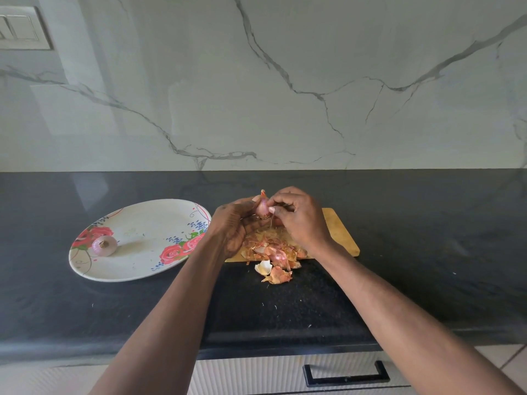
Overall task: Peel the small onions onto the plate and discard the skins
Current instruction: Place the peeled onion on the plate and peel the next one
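My left hand [232, 226] grips a small pink onion [261, 208] above the wooden cutting board [339, 232]. My right hand [299, 216] pinches the skin on the onion's right side with thumb and fingertips. A heap of loose onion skins [273, 256] lies on the board's front edge and spills onto the black counter. One peeled onion [104, 245] rests on the left part of the white floral plate [137, 269], to the left of both hands.
The black stone counter [427, 252] runs along a marble-patterned wall [285, 81]. A switch panel [22, 28] sits on the wall at top left. Below the counter's front edge is a white drawer with a black handle [346, 374].
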